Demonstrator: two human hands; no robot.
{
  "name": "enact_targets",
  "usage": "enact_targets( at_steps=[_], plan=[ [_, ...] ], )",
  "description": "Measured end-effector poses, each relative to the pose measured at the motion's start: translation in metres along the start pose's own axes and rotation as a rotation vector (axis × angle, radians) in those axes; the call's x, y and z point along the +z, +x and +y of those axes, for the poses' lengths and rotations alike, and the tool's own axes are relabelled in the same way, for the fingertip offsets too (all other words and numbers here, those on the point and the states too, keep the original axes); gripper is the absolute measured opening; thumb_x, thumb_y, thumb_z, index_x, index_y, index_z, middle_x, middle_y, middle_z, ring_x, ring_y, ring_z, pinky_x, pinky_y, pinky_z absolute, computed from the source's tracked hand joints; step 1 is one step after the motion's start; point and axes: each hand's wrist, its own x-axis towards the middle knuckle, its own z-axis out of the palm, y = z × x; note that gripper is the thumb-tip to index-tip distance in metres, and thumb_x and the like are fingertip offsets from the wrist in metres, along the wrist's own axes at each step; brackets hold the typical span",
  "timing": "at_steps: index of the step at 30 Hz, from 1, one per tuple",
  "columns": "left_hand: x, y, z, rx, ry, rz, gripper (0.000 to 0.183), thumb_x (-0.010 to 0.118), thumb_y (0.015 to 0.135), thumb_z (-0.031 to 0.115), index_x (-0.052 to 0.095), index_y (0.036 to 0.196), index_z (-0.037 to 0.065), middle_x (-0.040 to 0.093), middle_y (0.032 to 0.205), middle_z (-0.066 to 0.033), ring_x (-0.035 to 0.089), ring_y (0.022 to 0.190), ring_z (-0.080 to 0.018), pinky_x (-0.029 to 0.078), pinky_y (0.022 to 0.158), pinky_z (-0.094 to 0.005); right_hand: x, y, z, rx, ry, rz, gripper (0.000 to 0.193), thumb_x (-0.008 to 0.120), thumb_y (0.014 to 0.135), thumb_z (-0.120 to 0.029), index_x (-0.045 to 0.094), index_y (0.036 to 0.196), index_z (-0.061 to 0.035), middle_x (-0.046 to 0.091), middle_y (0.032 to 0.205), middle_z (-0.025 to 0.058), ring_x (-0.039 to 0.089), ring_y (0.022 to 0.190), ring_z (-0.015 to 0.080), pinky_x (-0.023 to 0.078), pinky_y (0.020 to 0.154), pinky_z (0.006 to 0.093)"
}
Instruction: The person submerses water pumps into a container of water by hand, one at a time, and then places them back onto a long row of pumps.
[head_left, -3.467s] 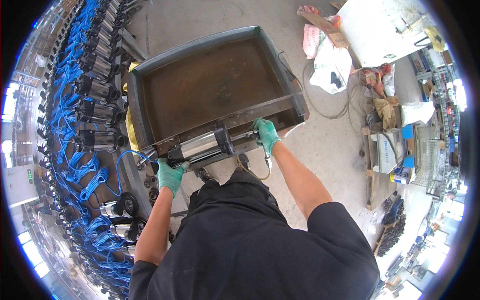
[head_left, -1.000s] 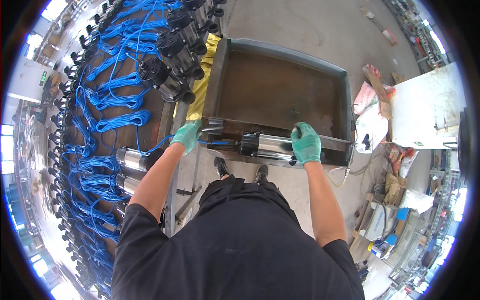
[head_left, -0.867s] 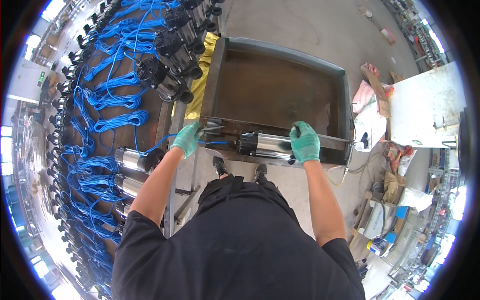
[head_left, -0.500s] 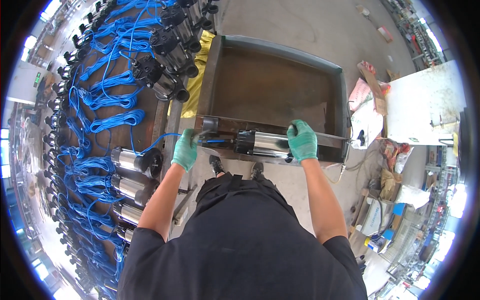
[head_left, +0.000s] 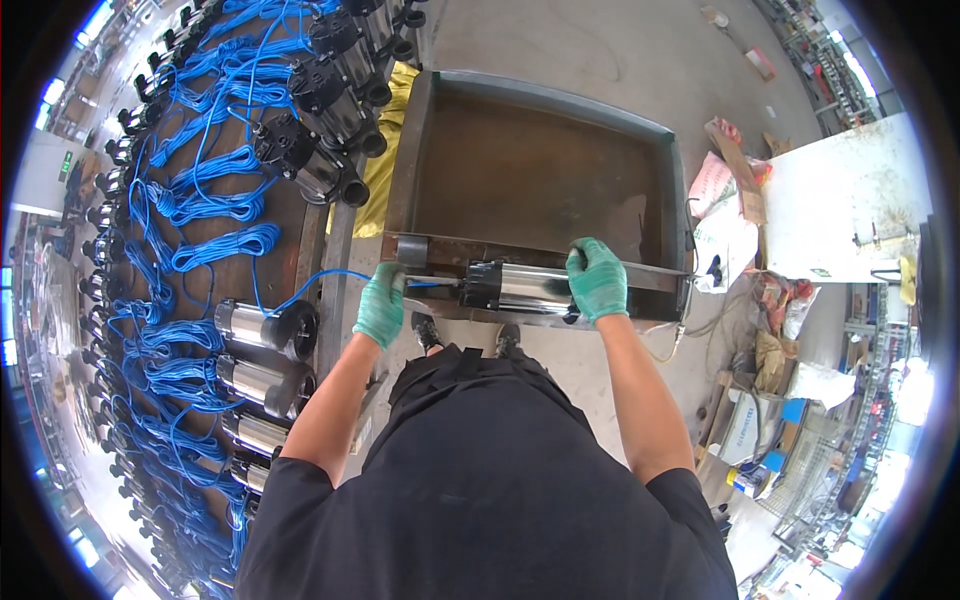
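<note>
A shiny steel pump [head_left: 532,288] with a black ribbed end lies crosswise at the near edge of the open metal tank [head_left: 535,90]. My right hand [head_left: 598,282], in a green glove, is closed over the pump's right end, thumb upward. To its left, my left hand [head_left: 380,305], also gloved in green, has its fingers curled round a thin grey metal rod [head_left: 432,280] that points at the pump's black end. A blue cable [head_left: 330,273] runs from the left to this hand, and some blue shows beneath the rod. Beyond the left hand stands a short dark cylinder [head_left: 411,250].
On the left, a long bench [head_left: 285,215] carries several steel pumps [head_left: 262,328] and coiled blue cables [head_left: 228,247]. Yellow sheeting [head_left: 385,185] lies between bench and tank. Sacks [head_left: 728,240] and a white panel [head_left: 845,205] stand to the right; a hose [head_left: 683,335] hangs by the tank's corner.
My left hand has moved slightly right and down relative to the tank, and the grey piece at its fingers now lies along the pump's line. My right hand stays on the pump.
</note>
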Motion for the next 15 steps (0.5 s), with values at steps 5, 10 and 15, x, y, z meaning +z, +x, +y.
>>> enact_targets(
  at_steps=[5,10,15],
  plan=[
    [-0.003,0.004,0.0,-0.017,0.042,-0.042,0.014,0.054,0.104,0.013,0.057,0.113,0.004,0.067,0.09,-0.0193,0.063,0.08,-0.033,0.051,0.076,-0.0392,0.0,-0.001,0.001,0.025,-0.003,0.001,0.019,0.061,0.092,-0.022,0.07,0.102,-0.0077,0.071,0.103,0.0144,0.066,0.096,0.0367,0.054,0.085,0.0463],
    [0.0,0.01,-0.004,-0.11,-0.132,-0.082,0.014,0.053,0.105,0.016,0.057,0.112,0.004,0.063,0.083,-0.0101,0.06,0.073,-0.0216,0.05,0.071,-0.0342,0.001,-0.001,0.001,0.002,-0.013,0.021,0.018,0.062,0.092,-0.02,0.07,0.101,-0.007,0.071,0.101,0.0154,0.067,0.094,0.0371,0.054,0.084,0.0453],
    [-0.002,0.03,-0.011,-0.154,-0.442,-0.166,0.016,0.053,0.106,0.022,0.059,0.107,0.007,0.055,0.075,0.0015,0.052,0.063,-0.014,0.047,0.06,-0.0307,-0.001,0.0,-0.001,0.017,-0.001,0.014,0.019,0.061,0.092,-0.021,0.07,0.101,-0.0077,0.071,0.102,0.0147,0.066,0.095,0.0372,0.053,0.085,0.0468]
  ],
)
